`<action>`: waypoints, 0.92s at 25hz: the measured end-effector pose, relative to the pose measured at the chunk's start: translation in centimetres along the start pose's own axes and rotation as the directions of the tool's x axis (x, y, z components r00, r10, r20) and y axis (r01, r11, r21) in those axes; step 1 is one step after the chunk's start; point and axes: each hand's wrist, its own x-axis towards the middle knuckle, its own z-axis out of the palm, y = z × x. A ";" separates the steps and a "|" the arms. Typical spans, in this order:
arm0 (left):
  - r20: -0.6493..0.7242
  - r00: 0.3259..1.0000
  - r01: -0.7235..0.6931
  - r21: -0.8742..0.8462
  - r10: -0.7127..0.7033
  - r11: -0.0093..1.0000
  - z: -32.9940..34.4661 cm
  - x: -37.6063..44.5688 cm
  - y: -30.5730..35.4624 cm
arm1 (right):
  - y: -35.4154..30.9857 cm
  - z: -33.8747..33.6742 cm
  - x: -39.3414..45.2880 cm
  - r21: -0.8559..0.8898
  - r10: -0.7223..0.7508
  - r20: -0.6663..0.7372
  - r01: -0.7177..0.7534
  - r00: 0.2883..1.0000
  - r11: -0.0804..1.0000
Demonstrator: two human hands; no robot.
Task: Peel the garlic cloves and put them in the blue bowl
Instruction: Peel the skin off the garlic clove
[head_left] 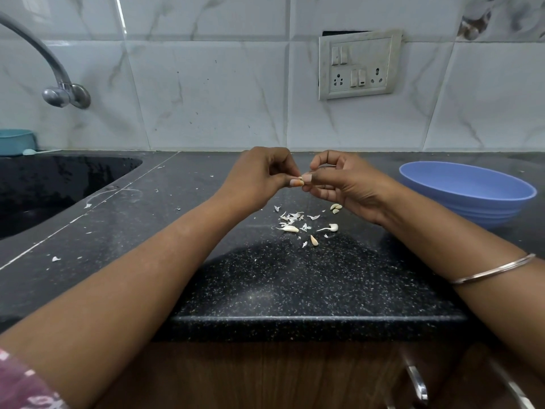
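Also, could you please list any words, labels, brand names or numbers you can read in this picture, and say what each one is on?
None: no readable text appears anywhere in the head view.
Switch and socket plate: no lettering shows on it; any markings are too small to tell.
Blue bowl: plain, no label.
Tap: no brand visible.
Teal container beside the sink: no print visible.
Sleeve: a woven pattern only, no letters.

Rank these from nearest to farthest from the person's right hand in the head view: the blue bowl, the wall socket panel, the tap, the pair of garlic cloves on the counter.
From the right hand:
1. Pair of garlic cloves, on the counter just below it.
2. Blue bowl, to its right.
3. Wall socket panel, up on the tiles behind.
4. Tap, far left over the sink.
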 end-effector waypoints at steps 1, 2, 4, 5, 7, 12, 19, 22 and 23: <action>-0.002 1.000 -0.008 0.013 0.008 1.000 0.0 0.0 0.0 | 0.0 0.0 0.0 0.009 0.002 -0.001 -0.002 1.000 1.000; -0.008 1.000 -0.013 0.024 0.013 1.000 0.1 -0.1 0.1 | 0.0 0.0 0.1 0.019 0.003 -0.004 -0.003 1.000 1.000; -0.026 0.999 -0.021 0.042 0.022 0.999 0.1 -0.1 0.3 | 0.0 0.0 0.1 0.037 0.006 -0.010 -0.005 1.000 0.999; -0.031 0.999 -0.023 0.048 0.025 0.999 0.1 -0.1 0.3 | -0.1 0.1 0.1 0.042 0.007 -0.013 -0.007 1.000 0.999; -0.031 0.999 -0.023 0.053 0.024 0.998 0.2 -0.1 0.4 | -0.1 0.2 0.1 0.044 0.011 -0.018 -0.010 1.000 0.999; -0.028 0.999 -0.021 0.039 0.022 0.999 0.4 -0.1 0.3 | -0.1 0.5 0.0 0.044 0.010 -0.033 -0.009 0.999 0.999; 0.029 0.999 0.041 -0.099 -0.038 0.994 0.3 -0.1 0.4 | 0.0 0.8 -0.2 -0.005 -0.011 -0.049 0.010 0.999 1.000; 0.008 0.999 0.053 -0.174 -0.052 0.983 0.2 0.0 0.5 | -0.1 0.9 0.0 0.005 -0.040 -0.055 0.040 0.998 0.999; 0.003 0.998 0.061 -0.199 -0.062 0.978 0.3 0.0 0.5 | -0.1 0.9 0.0 -0.004 -0.050 -0.058 0.050 0.997 0.999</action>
